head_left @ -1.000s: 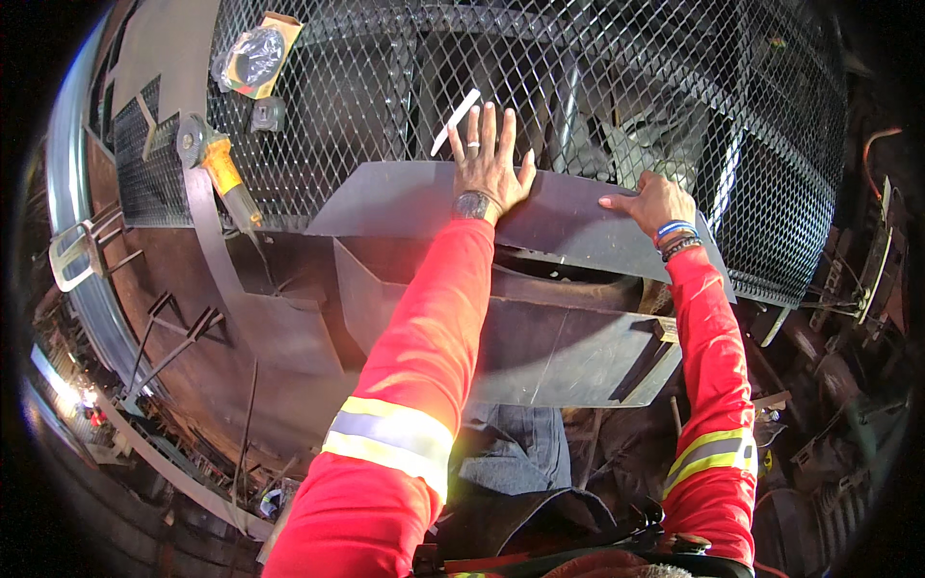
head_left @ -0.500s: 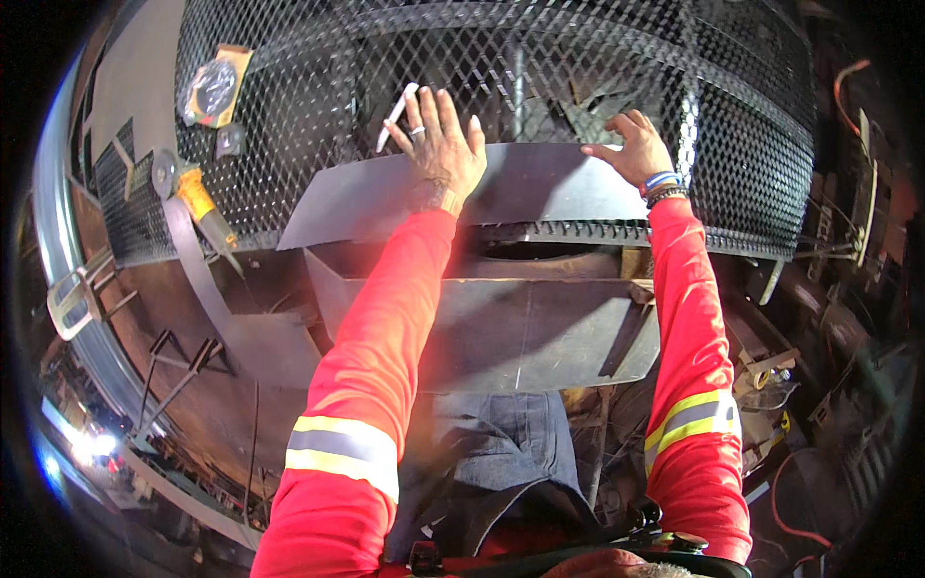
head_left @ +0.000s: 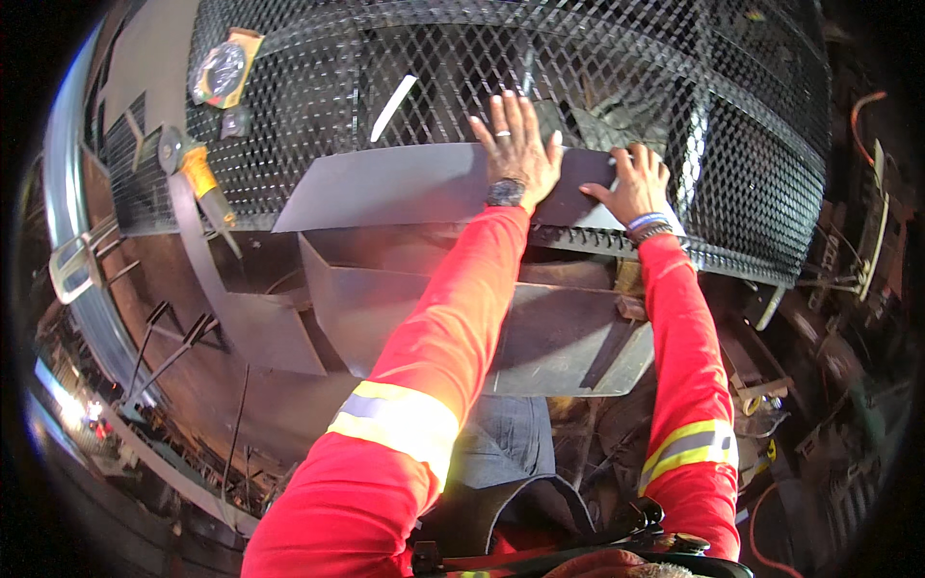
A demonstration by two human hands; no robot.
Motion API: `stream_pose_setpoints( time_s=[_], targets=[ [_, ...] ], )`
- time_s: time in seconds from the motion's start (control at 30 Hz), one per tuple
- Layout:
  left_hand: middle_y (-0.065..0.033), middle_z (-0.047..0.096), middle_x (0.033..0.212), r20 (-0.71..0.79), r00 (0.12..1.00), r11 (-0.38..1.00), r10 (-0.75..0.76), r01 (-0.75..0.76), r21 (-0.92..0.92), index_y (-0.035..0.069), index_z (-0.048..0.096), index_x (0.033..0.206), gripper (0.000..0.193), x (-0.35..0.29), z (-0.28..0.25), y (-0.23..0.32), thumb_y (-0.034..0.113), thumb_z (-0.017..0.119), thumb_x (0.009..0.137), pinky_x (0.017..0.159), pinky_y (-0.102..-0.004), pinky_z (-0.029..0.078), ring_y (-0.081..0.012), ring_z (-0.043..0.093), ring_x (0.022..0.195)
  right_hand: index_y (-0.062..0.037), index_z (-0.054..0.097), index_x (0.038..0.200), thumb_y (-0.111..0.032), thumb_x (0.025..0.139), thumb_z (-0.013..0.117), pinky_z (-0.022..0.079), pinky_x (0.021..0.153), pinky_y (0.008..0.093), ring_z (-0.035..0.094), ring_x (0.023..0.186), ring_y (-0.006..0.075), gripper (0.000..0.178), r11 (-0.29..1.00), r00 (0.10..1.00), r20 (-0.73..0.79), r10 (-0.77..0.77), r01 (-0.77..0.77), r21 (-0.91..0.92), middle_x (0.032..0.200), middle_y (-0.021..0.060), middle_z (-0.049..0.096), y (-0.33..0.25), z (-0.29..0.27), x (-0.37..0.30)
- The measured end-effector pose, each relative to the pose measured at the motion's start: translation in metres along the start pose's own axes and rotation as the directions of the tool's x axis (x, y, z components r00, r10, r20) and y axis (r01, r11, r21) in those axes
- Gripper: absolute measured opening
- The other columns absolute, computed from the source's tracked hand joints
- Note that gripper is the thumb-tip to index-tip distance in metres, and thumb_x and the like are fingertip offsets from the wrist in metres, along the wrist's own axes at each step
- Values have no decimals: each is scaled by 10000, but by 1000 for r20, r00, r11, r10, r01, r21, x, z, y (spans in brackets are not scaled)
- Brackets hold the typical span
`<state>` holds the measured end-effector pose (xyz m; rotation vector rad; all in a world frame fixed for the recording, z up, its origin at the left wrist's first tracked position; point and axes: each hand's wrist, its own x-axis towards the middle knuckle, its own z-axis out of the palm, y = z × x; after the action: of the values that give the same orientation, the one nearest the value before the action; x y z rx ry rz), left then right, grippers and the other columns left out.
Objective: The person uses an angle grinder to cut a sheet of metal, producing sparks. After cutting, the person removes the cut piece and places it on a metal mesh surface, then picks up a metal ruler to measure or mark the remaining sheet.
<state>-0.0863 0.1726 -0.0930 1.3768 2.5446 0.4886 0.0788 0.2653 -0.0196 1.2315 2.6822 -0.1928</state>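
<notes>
A long grey metal sheet (head_left: 385, 188) lies along the near edge of a black expanded-metal mesh (head_left: 434, 39). My left hand (head_left: 520, 149) rests palm down on the right half of the sheet, with its fingers stretched out past the far edge. To its right, my right hand (head_left: 636, 188) lies on the sheet's right end. Its thumb is spread away from the loosely bent fingers. A slim white stick (head_left: 393, 108) lies loose on the mesh, beyond the sheet and left of my left hand.
A yellow angle grinder (head_left: 199, 173) sits on the mesh at left. Beyond it are a packaged disc (head_left: 222, 73) and a small dark block (head_left: 234, 122). Nearer me stands a larger grey plate (head_left: 568, 332). A metal rail (head_left: 72, 231) runs down the far left.
My left hand has slid right along the sheet, away from the white stick, which now lies fully in sight. My right hand has settled slightly lower on the sheet's right end.
</notes>
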Motion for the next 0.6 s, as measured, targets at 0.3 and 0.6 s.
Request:
stream_pose_setpoints(
  time_s=[0.3, 0.6],
  targets=[
    [-220, 217, 1640, 72, 983, 986, 166, -164, -31, 46, 321, 1557, 813, 1, -25, -45, 529, 534, 939, 1177, -711, 45, -396, 106, 1544, -96, 440, 1462, -559, 485, 928, 307, 1135, 596, 365, 1414, 368, 1186, 998, 968, 243, 63, -55, -41, 1463, 160, 449, -50, -2, 6],
    [-191, 420, 1542, -24, 946, 943, 322, -318, 94, 35, 497, 1426, 649, 10, -38, -89, 278, 656, 845, 1158, -676, 205, -345, 372, 1446, -41, 432, 1467, -618, 925, 577, 306, 1138, 558, 390, 1392, 373, 805, 882, 900, -122, 418, -370, 293, 1477, 198, 438, -100, -1, 42]
  ],
)
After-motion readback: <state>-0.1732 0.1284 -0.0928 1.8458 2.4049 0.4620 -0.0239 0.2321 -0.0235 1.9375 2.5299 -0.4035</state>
